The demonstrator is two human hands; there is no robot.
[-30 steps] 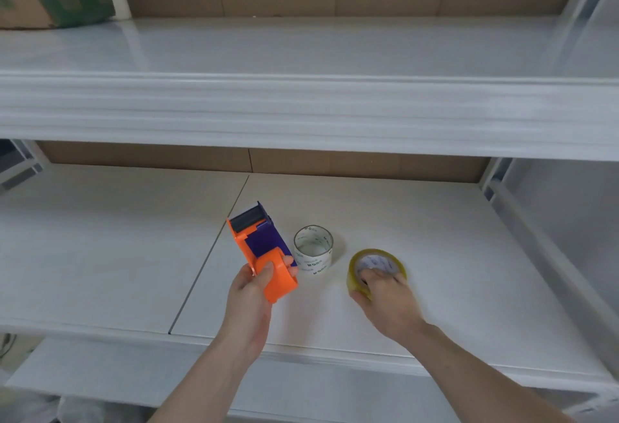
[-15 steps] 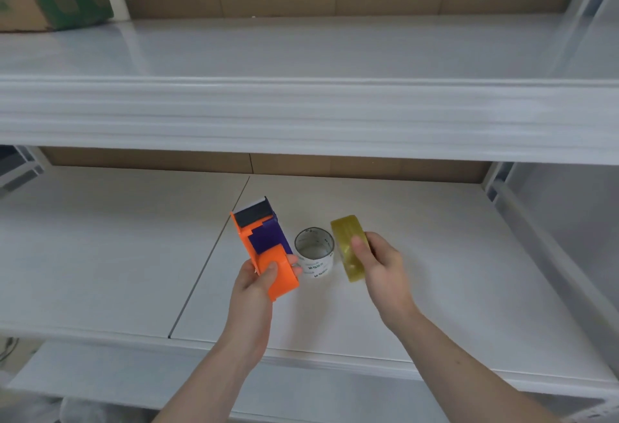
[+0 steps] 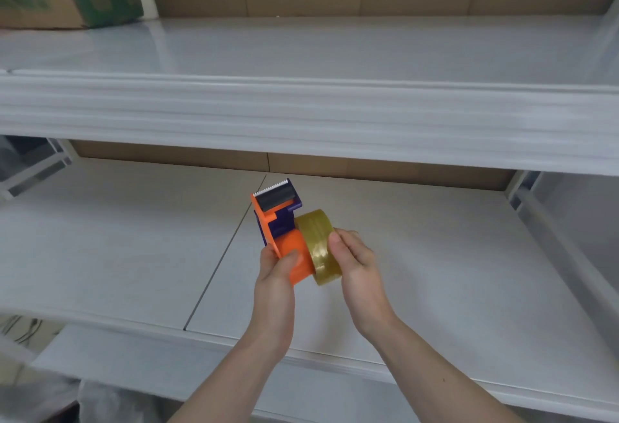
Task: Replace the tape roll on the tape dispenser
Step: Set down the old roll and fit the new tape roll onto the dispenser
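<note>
Above the front half of the lower shelf [image 3: 435,272], the tape roll [image 3: 320,248] has been lifted off the surface and brought against the orange hub of the tape dispenser [image 3: 279,225]. It is pinched by the right hand [image 3: 356,263]; the dispenser is gripped by the left hand [image 3: 276,277]. Seating seems begun, not finished. The empty core seen earlier is no longer visible.
</note>
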